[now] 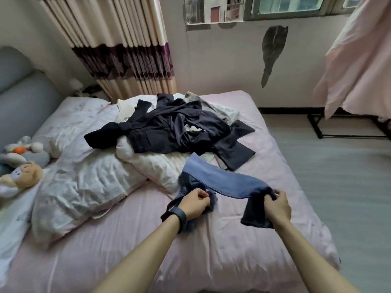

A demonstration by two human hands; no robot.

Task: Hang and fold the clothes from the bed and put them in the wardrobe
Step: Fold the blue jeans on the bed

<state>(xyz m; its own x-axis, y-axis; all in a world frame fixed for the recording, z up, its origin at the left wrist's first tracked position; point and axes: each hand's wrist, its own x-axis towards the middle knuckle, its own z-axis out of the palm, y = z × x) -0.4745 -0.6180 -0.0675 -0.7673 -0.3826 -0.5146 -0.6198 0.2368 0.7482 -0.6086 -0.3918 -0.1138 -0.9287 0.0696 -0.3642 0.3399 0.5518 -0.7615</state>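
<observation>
Both hands, the left hand (195, 203) and right hand (277, 206), are gripping blue jeans (228, 183) above the bed (222, 250), near a pile of dark clothes (169, 127).

This was a bedroom in a home. A bed (243, 240) with a pink sheet and a grey padded headboard (23, 98) filled the room, with a crumpled white duvet (80, 176), plush toys (21, 166) beside it, and a striped curtain (118, 43) next to a window (289, 5).
</observation>
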